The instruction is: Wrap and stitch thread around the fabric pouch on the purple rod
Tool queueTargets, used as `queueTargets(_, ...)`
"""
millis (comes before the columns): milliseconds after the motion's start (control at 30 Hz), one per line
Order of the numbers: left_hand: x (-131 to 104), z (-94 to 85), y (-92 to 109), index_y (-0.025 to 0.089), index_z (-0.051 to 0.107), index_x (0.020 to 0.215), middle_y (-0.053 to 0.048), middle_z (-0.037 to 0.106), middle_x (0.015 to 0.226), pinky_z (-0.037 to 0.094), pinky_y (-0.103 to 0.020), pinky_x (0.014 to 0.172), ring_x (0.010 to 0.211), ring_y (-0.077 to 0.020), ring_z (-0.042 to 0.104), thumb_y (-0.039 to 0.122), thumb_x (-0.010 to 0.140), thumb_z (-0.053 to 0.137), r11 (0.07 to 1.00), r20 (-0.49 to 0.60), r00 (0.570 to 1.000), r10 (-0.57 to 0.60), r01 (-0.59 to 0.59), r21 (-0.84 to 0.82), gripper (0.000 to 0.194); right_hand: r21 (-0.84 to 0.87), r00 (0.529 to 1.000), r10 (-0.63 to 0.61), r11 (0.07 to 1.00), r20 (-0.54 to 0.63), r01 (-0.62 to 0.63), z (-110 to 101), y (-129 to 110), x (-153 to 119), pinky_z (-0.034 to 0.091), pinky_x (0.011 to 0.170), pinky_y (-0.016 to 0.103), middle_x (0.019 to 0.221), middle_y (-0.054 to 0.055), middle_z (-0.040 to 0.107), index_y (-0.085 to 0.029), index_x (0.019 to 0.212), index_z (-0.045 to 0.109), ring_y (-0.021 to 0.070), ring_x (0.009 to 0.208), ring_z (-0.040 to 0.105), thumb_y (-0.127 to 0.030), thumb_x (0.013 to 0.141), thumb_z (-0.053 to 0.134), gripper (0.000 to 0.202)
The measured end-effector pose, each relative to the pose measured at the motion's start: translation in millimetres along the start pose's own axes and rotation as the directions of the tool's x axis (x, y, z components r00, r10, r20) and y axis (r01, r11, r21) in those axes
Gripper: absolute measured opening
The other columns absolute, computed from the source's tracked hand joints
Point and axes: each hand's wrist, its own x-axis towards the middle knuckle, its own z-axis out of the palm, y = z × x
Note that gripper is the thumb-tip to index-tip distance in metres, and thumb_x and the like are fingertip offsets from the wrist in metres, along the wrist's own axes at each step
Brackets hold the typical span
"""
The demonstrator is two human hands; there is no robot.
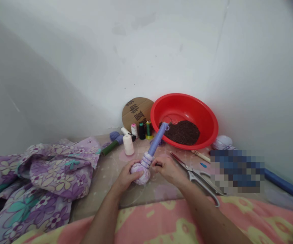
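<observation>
Fingers [137, 175] of my left hand [128, 177] hold the round end of a purple stick [157, 139]; my right hand [167, 169] pinches beside its neck.

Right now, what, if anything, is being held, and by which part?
A purple stick with a round, floral cloth head, held by that head in the left hand. Whether the right hand, beside its wrapped neck, pinches anything cannot be told.

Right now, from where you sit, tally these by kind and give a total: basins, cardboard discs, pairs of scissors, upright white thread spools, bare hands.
Red basin: 1
Cardboard disc: 1
Scissors: 1
Upright white thread spools: 2
Bare hands, left hand and right hand: 2
Total: 7
</observation>
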Motion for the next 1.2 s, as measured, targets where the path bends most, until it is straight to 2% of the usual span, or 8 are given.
queueTargets(333,0.4,3.0,2.3,0.013,0.059,0.100,-0.007,0.062,0.095,0.043,-0.031,0.077,0.087,-0.0225,0.055,0.032,0.059,0.069,0.994,-0.008,0.998,0.058,-0.057,0.088,0.046,-0.016,0.999,-0.007,1.000,-0.032,0.006,6.3,-9.2,-2.0,0.037,0.055,0.020,0.061,-0.002,0.060,-0.015,0.066,0.062,0.0112,0.059,0.051,-0.008,0.066,0.049,0.015)
queueTargets(533,-0.2,3.8,4.2,0.014,0.058,0.100,-0.007,0.062,0.095,0.044,-0.030,0.076,0.086,-0.0220,0.056,0.033,0.057,0.070,0.994,-0.025,0.998,0.058,-0.055,0.099,0.048,-0.129,0.996,0.083,0.988,-0.024,-0.085,-0.5,-7.9,-0.8,0.037,0.056,0.021,0.064,0.001,0.064,-0.015,0.065,0.065,0.0128,0.060,0.053,-0.013,0.068,0.053,0.013)
queueTargets(767,0.2,4.7,4.5,0.013,0.055,0.107,-0.007,0.061,0.101,0.044,-0.031,0.077,0.089,-0.0224,0.056,0.032,0.057,0.070,0.999,0.028,0.998,0.047,-0.048,0.021,0.056,-0.205,0.994,0.085,0.976,0.064,-0.070,-7.4,-2.0,-2.0,0.037,0.059,0.021,0.063,0.000,0.062,-0.016,0.065,0.063,0.0114,0.060,0.053,-0.015,0.071,0.049,0.015)
queueTargets(1033,-2.9,6.3,7.4,0.015,0.057,0.101,-0.004,0.061,0.092,0.044,-0.029,0.073,0.082,-0.0201,0.056,0.033,0.055,0.071,0.992,0.032,0.997,0.068,-0.071,0.104,0.052,-0.267,0.997,0.071,0.961,-0.006,-0.070,3.4,-4.2,-3.6,0.033,0.052,0.020,0.058,0.000,0.060,-0.015,0.061,0.060,0.0108,0.055,0.050,-0.017,0.075,0.047,0.019)
queueTargets(1100,-2.9,7.2,7.0,0.015,0.057,0.101,-0.004,0.061,0.092,0.044,-0.029,0.072,0.081,-0.0198,0.056,0.033,0.054,0.072,0.991,0.023,0.997,0.078,-0.080,0.107,0.052,-0.313,0.999,0.047,0.948,-0.020,-0.050,2.7,-4.7,-4.1,0.034,0.054,0.021,0.060,0.001,0.062,-0.016,0.062,0.061,0.0116,0.057,0.052,-0.018,0.075,0.049,0.019)
queueTargets(1200,-1.9,9.3,4.6,0.015,0.057,0.100,-0.005,0.061,0.092,0.044,-0.029,0.072,0.081,-0.0202,0.056,0.032,0.051,0.073,0.991,-0.005,0.998,0.068,-0.067,0.112,0.054,-0.450,0.992,-0.089,0.892,-0.087,0.040,-1.7,-8.4,-6.2,0.036,0.064,0.024,0.071,0.003,0.065,-0.019,0.071,0.065,0.0142,0.068,0.055,-0.023,0.077,0.052,0.015)
